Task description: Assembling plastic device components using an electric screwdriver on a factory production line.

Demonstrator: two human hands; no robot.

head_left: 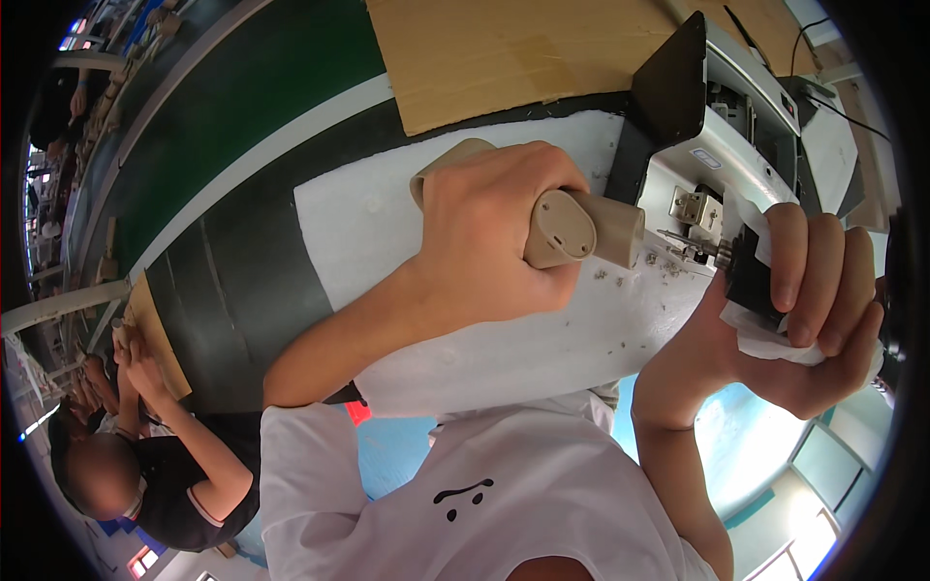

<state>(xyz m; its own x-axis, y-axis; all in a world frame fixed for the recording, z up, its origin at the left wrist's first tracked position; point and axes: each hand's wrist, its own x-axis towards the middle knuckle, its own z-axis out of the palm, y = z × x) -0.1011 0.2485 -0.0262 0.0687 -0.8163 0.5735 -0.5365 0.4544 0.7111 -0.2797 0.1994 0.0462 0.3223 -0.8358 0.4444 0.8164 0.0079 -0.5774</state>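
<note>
My left hand point(489, 232) is closed round a beige plastic housing point(560, 232) with a rounded end showing beyond my thumb side. Another beige part of it sticks out behind my knuckles; most of its shape is hidden by my hand. In my right hand point(819, 281) is an electric screwdriver point(753, 273), its dark body wrapped in white material. The screwdriver's metal bit points left, close to the small metal block point(699, 210) on the front of a screw feeder point(736, 145). Whether the bit touches a screw I cannot make out.
Several small screws point(620, 278) lie scattered on the white sheet point(465, 353) that covers the black bench. Cardboard point(484, 58) lies at the far side, beside a green belt point(291, 87). At the left sits another person point(184, 484) with hands raised over the bench.
</note>
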